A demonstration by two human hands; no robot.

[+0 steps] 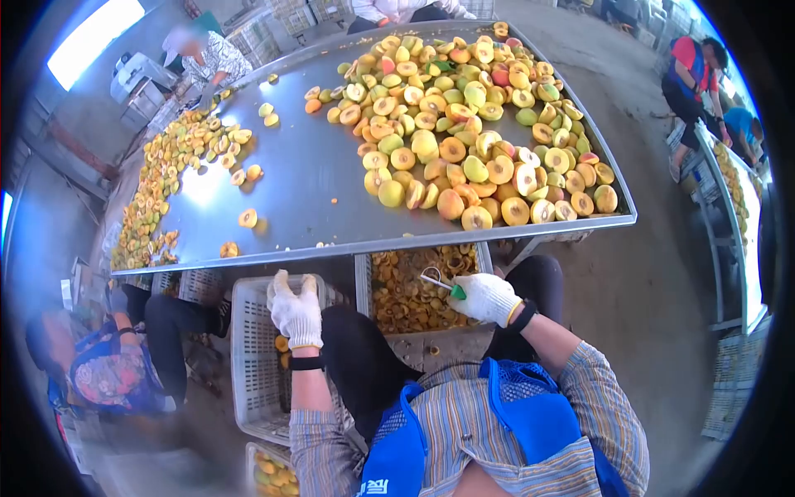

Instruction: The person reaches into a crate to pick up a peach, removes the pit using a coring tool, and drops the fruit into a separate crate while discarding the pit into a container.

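My left hand (296, 315), in a white knitted glove, is raised over the white plastic crate (248, 364) just below the table edge. Its fingers point up and apart, and I see nothing held in it. In my gloved right hand (489, 299) is a pitting tool (439, 283) with a green handle and a curved metal loop at its tip. That tool is over a second crate (363, 290) full of fruit scraps (406, 286). Ahead, halved peaches (451, 149) with their cut faces showing are heaped on the metal table (306, 182).
Smaller fruit pieces (157, 182) cover the table's left side, near a person in a patterned top (224, 62). Another person (108, 364) sits close on my left. People stand by a second table (737, 215) at right. A raised rim (373, 246) borders the table.
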